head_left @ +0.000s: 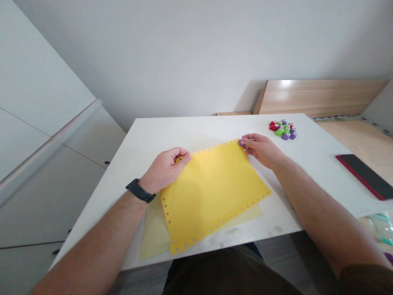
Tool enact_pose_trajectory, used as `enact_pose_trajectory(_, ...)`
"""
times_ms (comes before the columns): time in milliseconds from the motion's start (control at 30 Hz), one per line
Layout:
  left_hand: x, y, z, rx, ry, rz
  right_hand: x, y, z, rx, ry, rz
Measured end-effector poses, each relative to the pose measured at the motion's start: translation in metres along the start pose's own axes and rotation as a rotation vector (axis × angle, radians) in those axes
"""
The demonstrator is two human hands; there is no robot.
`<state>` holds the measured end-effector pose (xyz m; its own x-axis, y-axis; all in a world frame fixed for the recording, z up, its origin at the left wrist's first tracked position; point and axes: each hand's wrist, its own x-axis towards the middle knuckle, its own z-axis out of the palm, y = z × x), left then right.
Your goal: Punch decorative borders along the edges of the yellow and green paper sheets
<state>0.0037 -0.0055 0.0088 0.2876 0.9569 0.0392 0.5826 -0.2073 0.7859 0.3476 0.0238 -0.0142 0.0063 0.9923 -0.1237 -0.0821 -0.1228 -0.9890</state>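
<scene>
A bright yellow sheet of paper (211, 192) with rows of punched holes along its edges is held slightly tilted over the white table. My left hand (167, 168), with a dark watch on the wrist, pinches its upper left edge between thumb and fingers. At the upper right corner my right hand (260, 148) grips a small purple craft punch (241, 142), which sits on the paper's edge. My fingers partly hide the punch. Beneath the yellow sheet lies a paler yellow sheet (153, 229), partly covered.
On the white table (196, 129), several red, green and purple craft punches (285, 130) are clustered at the back right. A dark, red-edged flat object (367, 174) lies at the right. White cabinets (76, 164) stand to the left; a wooden headboard (319, 96) is at the back right.
</scene>
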Motion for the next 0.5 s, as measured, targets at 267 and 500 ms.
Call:
enact_pose_trajectory(267, -0.0012, -0.0013, 0.0022, -0.143, -0.076, -0.055, -0.0039, -0.005, 0.0008, -0.033, -0.027, -0.01)
enact_pose_trajectory(500, -0.0048, 0.0067, -0.0008, -0.31, -0.16, -0.125, -0.005, -0.0037, 0.0003, -0.074, -0.047, -0.023)
